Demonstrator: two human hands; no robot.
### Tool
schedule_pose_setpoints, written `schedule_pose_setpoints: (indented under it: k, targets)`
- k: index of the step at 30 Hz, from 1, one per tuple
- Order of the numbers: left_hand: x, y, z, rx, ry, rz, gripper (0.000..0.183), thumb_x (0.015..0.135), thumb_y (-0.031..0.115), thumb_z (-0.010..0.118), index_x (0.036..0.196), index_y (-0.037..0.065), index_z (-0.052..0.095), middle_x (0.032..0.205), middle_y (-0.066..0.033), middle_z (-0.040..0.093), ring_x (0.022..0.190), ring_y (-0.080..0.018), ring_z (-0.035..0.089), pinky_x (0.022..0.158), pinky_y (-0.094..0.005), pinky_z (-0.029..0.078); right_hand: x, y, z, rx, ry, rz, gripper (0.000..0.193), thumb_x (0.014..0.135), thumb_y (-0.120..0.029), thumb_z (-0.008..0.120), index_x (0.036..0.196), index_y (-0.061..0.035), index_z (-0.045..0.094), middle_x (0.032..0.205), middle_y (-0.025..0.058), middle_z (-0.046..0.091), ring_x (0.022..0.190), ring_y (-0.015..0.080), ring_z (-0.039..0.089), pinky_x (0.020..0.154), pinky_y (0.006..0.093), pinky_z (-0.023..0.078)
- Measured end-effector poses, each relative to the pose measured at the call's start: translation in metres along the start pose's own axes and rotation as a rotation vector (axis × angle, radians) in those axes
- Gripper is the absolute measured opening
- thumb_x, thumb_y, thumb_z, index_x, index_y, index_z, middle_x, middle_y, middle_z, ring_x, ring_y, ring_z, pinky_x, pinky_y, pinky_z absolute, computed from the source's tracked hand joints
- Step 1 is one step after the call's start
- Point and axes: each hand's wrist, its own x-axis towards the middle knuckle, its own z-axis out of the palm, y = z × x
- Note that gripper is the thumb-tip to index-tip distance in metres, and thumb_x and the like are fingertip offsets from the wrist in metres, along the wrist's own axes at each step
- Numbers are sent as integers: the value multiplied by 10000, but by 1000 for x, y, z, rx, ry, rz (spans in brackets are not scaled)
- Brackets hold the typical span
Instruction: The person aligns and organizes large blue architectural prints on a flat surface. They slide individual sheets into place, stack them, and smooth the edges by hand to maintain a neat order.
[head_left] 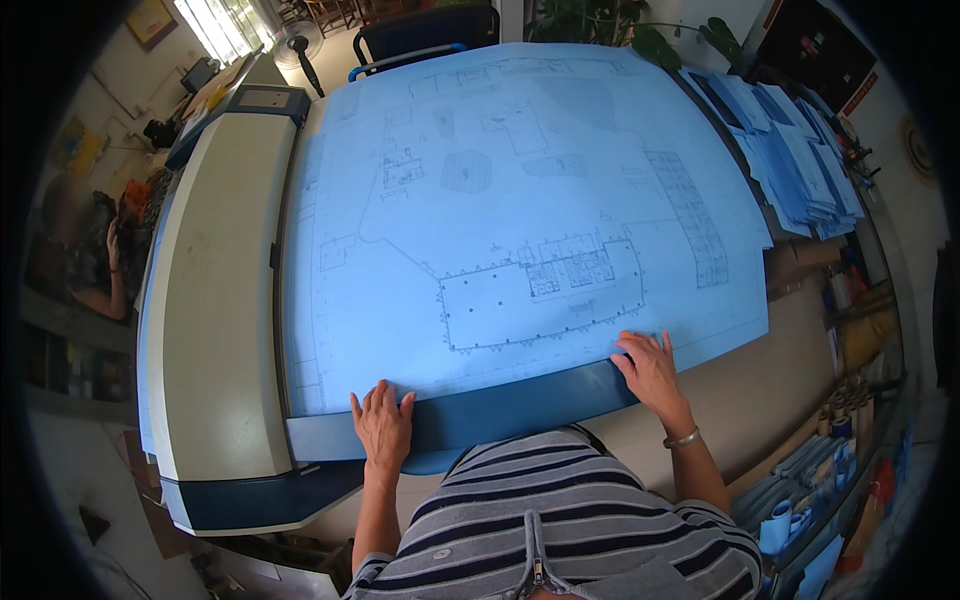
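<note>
A large blue-tinted building plan lies spread on the table beside a long cream and dark-blue wide-format machine. My left hand rests at the plan's near edge, over the dark-blue front bar. Its fingers are stretched out and grip nothing. Farther right, my right hand touches the sheet's near edge by the bar's right end. Its fingers are bent a little and spread apart, with nothing visibly held. The plan's left side runs along the machine's edge.
Stacks of folded blue sheets stand at the far right, near a dark screen. Rolls and bundled papers fill a shelf at the lower right. A blue-edged chair is behind the table. Another person's arm shows at the left.
</note>
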Motion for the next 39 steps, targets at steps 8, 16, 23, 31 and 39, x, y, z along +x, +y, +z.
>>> schedule_pose_setpoints:
  k: [8,16,23,31,39]
  targets:
    - [0,-1,1,39,-1,-29,439,990,403,590,1182,14,660,1285,-124,647,1231,-311,581,1155,-600,286,4,5,-5,39,-13,16,269,953,-287,660,1127,-82,677,1216,88,687,1208,294,598,1140,651,250]
    - [2,5,-2,40,-42,-65,443,1008,402,559,1193,13,662,1316,-135,640,1261,-317,565,1172,-592,251,5,12,-4,0,-18,-27,270,955,-298,657,1122,-87,672,1206,78,688,1190,298,604,1135,658,253]
    - [8,15,-10,75,-88,-156,456,1029,417,516,1207,27,672,1316,-130,649,1276,-309,559,1201,-584,200,12,21,-8,33,-52,-88,282,947,-305,666,1124,-85,676,1192,73,693,1184,317,602,1143,644,252]
    - [13,21,-6,136,30,-164,391,993,402,577,1030,30,691,1143,-88,676,1175,-319,595,1159,-612,265,22,25,-16,76,-88,-151,285,919,-289,703,1129,-97,685,1160,67,706,1189,324,597,1156,623,254]
    - [22,31,-15,151,-89,-283,475,1030,441,496,1066,20,712,1220,-133,674,1231,-324,571,1196,-574,214,26,29,-22,104,-150,-175,297,907,-292,715,1133,-102,687,1184,65,703,1218,319,580,1162,629,238]
